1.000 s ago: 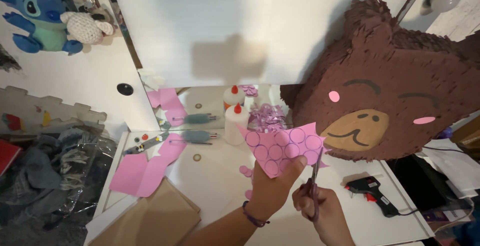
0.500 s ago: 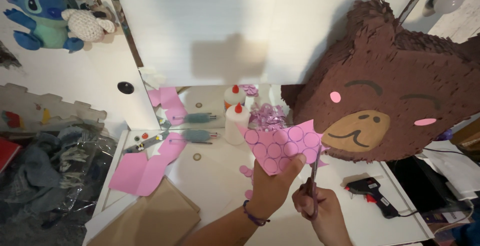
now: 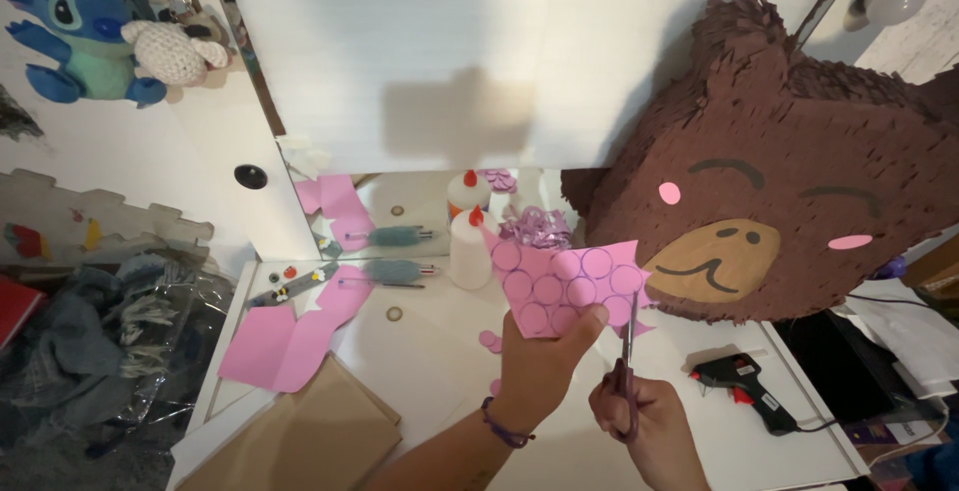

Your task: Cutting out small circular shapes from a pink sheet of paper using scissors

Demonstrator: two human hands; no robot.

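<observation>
Two hands (image 3: 544, 366) hold pink paper (image 3: 564, 286) and scissors (image 3: 627, 351).

This looks like a home bedroom turned craft corner: a white dressing table (image 3: 440, 351) with a mirror (image 3: 400, 206) behind it, a blue plush toy (image 3: 75, 36) hanging on the wall, a large brown fringed bear piñata (image 3: 789, 181), a white glue bottle (image 3: 470, 248), a black glue gun (image 3: 744, 386) and pink paper scraps (image 3: 290, 336).
</observation>
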